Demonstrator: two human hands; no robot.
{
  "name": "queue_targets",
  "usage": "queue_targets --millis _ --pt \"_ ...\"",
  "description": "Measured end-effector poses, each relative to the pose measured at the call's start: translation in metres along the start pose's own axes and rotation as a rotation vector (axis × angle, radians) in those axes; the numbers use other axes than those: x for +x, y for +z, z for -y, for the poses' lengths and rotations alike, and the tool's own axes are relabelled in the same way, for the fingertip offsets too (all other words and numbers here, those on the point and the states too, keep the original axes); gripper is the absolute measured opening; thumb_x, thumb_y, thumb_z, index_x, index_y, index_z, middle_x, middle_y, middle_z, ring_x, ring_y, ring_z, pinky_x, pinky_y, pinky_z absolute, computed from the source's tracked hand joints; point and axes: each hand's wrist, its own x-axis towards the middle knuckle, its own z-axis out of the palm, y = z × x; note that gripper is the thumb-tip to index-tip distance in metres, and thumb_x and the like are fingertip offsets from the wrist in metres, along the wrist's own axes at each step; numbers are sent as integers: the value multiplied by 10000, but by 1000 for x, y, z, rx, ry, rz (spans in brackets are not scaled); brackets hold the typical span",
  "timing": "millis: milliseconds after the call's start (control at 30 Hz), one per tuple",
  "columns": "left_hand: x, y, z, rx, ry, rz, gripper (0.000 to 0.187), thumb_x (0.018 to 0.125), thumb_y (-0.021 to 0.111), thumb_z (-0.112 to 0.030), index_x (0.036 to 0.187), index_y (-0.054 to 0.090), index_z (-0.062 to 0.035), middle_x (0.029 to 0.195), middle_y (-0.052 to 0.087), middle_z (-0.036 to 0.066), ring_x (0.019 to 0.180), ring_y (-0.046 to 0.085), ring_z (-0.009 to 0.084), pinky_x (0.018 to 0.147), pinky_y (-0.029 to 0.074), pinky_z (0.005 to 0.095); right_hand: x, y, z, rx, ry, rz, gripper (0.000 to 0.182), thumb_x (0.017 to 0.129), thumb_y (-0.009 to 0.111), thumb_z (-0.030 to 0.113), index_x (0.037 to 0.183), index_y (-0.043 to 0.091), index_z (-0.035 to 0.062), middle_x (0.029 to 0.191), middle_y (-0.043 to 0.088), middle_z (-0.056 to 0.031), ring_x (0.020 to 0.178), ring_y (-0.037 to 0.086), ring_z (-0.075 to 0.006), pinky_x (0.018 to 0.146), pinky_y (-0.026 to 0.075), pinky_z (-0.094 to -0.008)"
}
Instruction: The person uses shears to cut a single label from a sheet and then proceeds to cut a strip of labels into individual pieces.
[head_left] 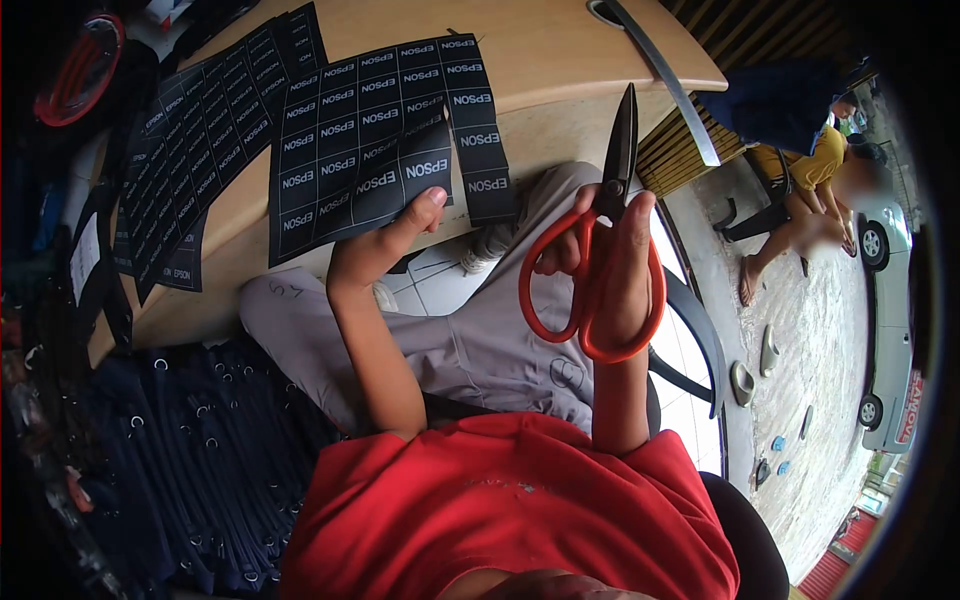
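A black sheet [335,150] printed with rows of white EPSON labels hangs over the table's front edge. My left hand [412,222] pinches its lower right corner, thumb on top. To the right, a partly separated strip [480,130] of the same labels hangs down. My right hand [618,265] grips scissors [590,300] with red handles, its fingers through and around the loops. The dark blades point up, look closed and touch no sheet. More label sheets [200,150] lie overlapping on the table's left part.
The wooden table [560,50] carries a metal ruler [665,80] jutting past its edge. Dark straps with metal rings [200,450] lie at lower left. A person in yellow [815,165] sits outside at right, near slippers [742,382] and a parked vehicle [890,330].
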Motion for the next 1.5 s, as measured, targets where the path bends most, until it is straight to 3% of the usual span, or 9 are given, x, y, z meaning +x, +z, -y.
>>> queue_targets --millis 67,233,467,733,867,933,1133,1400,1500 --pt "0 -1 2 20 0 5 159 856 645 -170 785 591 -39 630 538 16 517 447 68 470 328 213 3 -5 1 111 -24 61 577 962 338 601 1027 500 51 593 465 -43 631 568 -187 643 474 -307" --pt "-2 -6 11 146 84 -37 169 864 643 -195 886 614 -30 659 547 9 535 456 65 503 368 224 5 1 3 86 6 41 706 938 225 680 1033 500 37 600 458 -42 603 528 -198 631 457 -342" --pt "-7 -9 4 -3 76 -65 368 839 670 -282 1091 589 -26 752 572 -16 608 493 72 546 380 232 3 -4 1 -26 -30 119 581 965 346 582 1049 481 23 656 517 -57 640 600 -172 579 498 -287" --pt "-4 -14 1 -148 -62 26 637 910 355 -596 1044 599 -22 780 624 65 577 512 84 476 320 216 3 2 16 -340 161 112 354 947 566 375 1017 532 30 643 577 -64 541 597 -147 451 451 -248" --pt "0 -20 -5 -334 -156 97 385 898 572 -421 1038 624 -66 885 646 12 692 562 90 568 411 231 5 1 15 -302 148 148 290 903 653 263 996 524 20 605 578 -54 463 548 -110 417 411 -233" --pt "2 -3 -7 -175 -212 -437 358 908 553 -406 988 619 -64 789 631 20 566 532 75 463 338 211 5 1 11 -117 173 56 243 892 660 224 976 528 38 598 532 -28 446 489 -92 400 364 -227" --pt "3 3 -11 -179 -193 -458 271 863 659 -333 971 623 -87 829 620 -8 635 542 66 495 362 218 22 -9 6 437 147 -264 264 937 588 344 980 541 88 656 410 6 491 337 -24 392 244 -147" --pt "-7 19 -7 -116 -184 -318 263 884 633 -347 948 626 -93 818 598 -11 611 480 70 512 341 215 8 -22 -8 188 150 -104 335 979 457 420 1009 528 94 604 415 17 455 341 -58 404 288 -213" --pt "-8 20 -3 -158 -288 -344 317 911 580 -413 949 629 -102 805 591 -31 593 459 54 497 274 188 -3 -21 -14 -293 59 -1 314 918 616 276 1073 530 17 560 478 0 428 453 -84 389 325 -222"
